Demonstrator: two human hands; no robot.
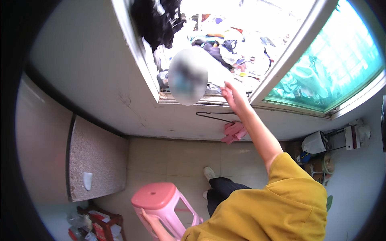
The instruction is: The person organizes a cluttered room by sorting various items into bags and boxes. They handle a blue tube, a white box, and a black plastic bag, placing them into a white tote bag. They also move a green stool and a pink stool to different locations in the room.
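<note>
My left hand (148, 219) grips a pink plastic stool (153, 196) by its side, just below the red-pink seat; part of the hand and the far legs are hidden. At the open window, my right hand (231, 94) is stretched out over the lower sill with its fingers loosely apart. No object shows in it, though glare makes its fingertips hard to read. Beyond the sill lies a jumbled heap of clothes (215, 54). Below my right forearm, a black hanger (211, 116) and a pink cloth (234, 132) hang against the wall.
Dark garments (158, 24) hang at the window's left. A green-tinted glass pane (325, 75) fills its right side. At left stands a speckled cabinet (98, 159), with a wooden rack (116, 224) of bottles below. A shelf (334, 140) holds items at right. A blurred oval covers part of the window.
</note>
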